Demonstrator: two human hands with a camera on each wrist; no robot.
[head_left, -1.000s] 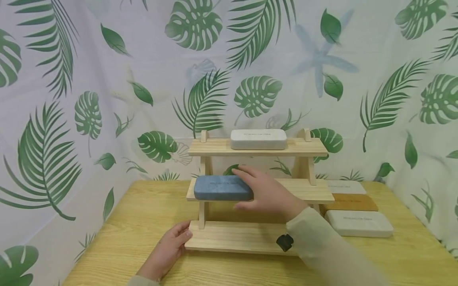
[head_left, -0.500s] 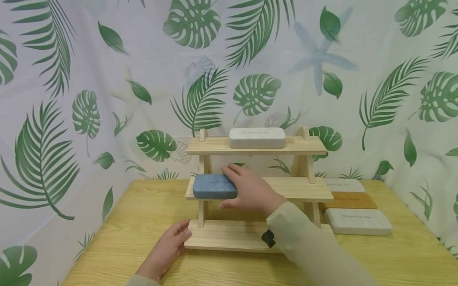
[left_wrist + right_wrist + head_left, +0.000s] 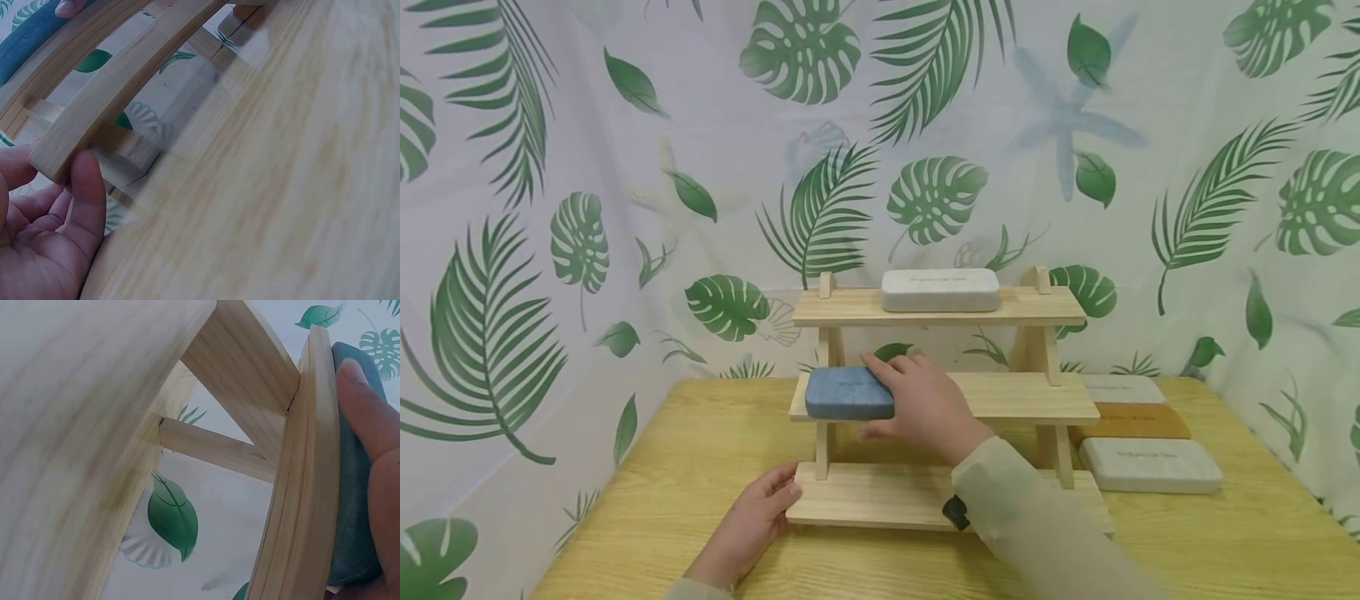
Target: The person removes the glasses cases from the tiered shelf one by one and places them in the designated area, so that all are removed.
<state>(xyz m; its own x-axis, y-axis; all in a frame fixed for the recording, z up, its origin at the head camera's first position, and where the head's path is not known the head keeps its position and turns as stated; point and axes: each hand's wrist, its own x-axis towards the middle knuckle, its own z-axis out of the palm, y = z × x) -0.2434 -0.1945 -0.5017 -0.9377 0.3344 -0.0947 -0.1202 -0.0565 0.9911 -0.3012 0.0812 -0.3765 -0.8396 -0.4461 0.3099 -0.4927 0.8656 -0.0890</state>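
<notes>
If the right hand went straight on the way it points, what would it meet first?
The blue glasses case, which the right hand grips; beyond it, the wooden stand's upper left upright looks next in line, though depth is unclear.

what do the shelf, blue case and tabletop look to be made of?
Shelf: bare pale wood, by its visible grain and unpainted look.
Blue case: perhaps fabric or faux leather, matte, judging by its mottled surface; core unclear.
Tabletop: yellowish wood or wood-print laminate; the grain pattern fits both.
</notes>
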